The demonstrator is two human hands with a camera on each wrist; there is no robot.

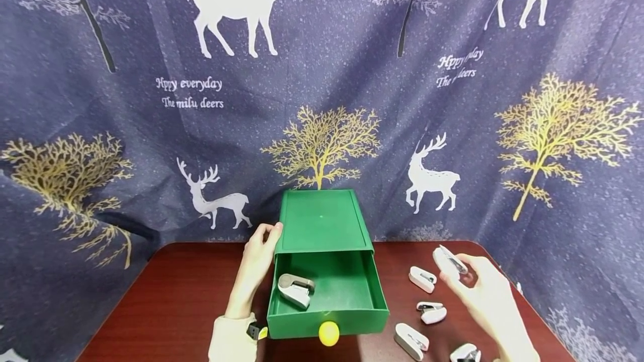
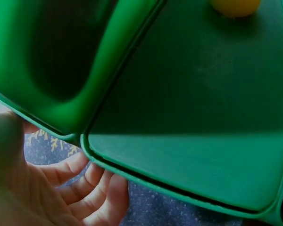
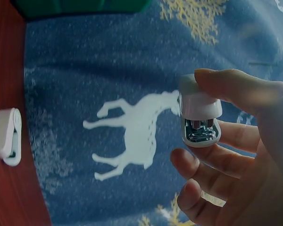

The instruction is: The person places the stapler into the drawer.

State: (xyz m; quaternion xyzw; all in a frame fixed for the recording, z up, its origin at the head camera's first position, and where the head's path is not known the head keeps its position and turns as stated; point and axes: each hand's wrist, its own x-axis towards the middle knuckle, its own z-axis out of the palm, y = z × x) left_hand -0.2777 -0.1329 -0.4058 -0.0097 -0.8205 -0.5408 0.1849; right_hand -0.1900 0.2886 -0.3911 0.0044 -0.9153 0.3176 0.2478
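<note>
A small white stapler (image 3: 200, 106) is pinched between the thumb and fingers of my right hand (image 1: 480, 284), raised at the right side of the table. In the right wrist view its metal end faces the camera. My left hand (image 1: 259, 256) touches the left side of a green drawer box (image 1: 324, 219), with fingertips right at the box's edge in the left wrist view. The box's drawer (image 1: 347, 320) is pulled out at the front and has a yellow round knob (image 1: 329, 333). Inside, on the left, lies a grey-and-white stapler (image 1: 296, 290).
Several small white staplers lie on the table right of the box, among them one stapler (image 1: 422, 279) at the back and another stapler (image 1: 411, 342) nearer the front. The reddish-brown table (image 1: 166, 300) ends at a patterned dark cloth (image 1: 322, 71) behind the box.
</note>
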